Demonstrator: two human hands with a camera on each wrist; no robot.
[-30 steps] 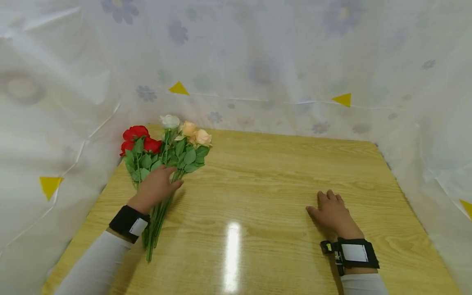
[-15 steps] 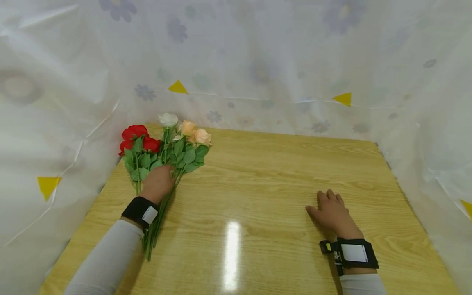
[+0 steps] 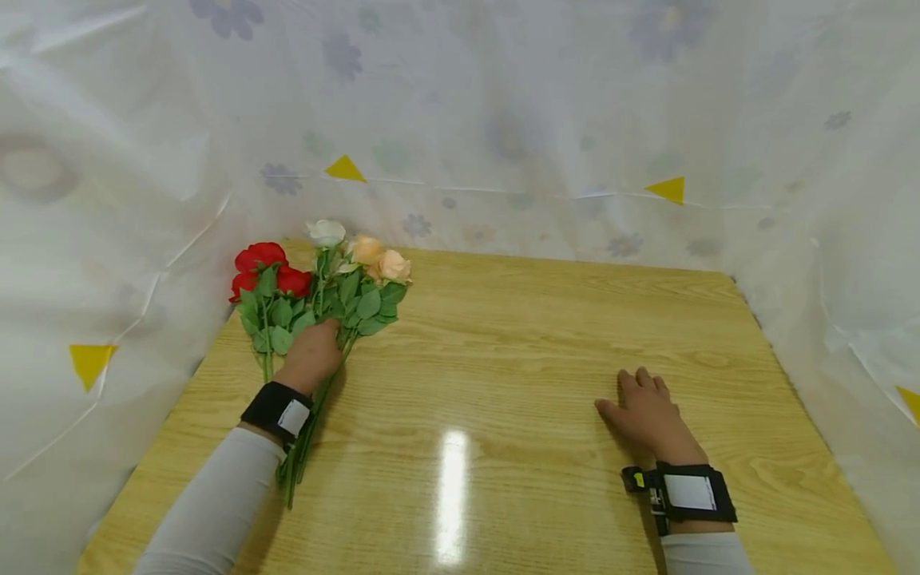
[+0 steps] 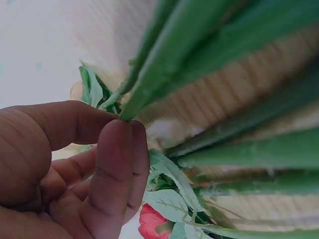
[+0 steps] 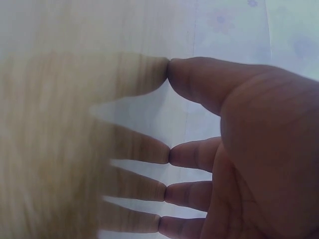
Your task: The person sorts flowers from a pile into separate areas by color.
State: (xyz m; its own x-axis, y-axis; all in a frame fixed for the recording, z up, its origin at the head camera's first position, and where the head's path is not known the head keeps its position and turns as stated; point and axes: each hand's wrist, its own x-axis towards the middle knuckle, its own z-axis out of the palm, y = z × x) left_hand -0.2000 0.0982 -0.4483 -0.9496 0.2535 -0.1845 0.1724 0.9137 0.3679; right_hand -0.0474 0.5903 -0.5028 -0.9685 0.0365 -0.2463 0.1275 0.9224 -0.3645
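My left hand (image 3: 314,355) pinches green rose stems (image 4: 164,64) between thumb and fingertips, just below the leaves. In the left wrist view, the pinched stems run up toward leaves and a pale peach bloom. Other stems (image 4: 259,149) pass beside the fingers, outside the pinch. In the head view, the peach roses (image 3: 394,266) lie at the right of the bunch. A white rose (image 3: 327,232) is at the back, and red roses (image 3: 262,256) are on the left. My right hand (image 3: 644,415) rests on the table, its spread fingertips (image 5: 192,153) touching the wood.
The wood-grain table (image 3: 517,343) has a bright light reflection near the front. Translucent flower-printed sheeting (image 3: 503,104) hangs behind and along both sides, with yellow triangles (image 3: 665,191) on it. The flowers lie close to the table's back left corner.
My left hand has shifted slightly right, and its spread thumb and fingers have closed on rose stems. The flowers stay on the table. My right hand has not moved.
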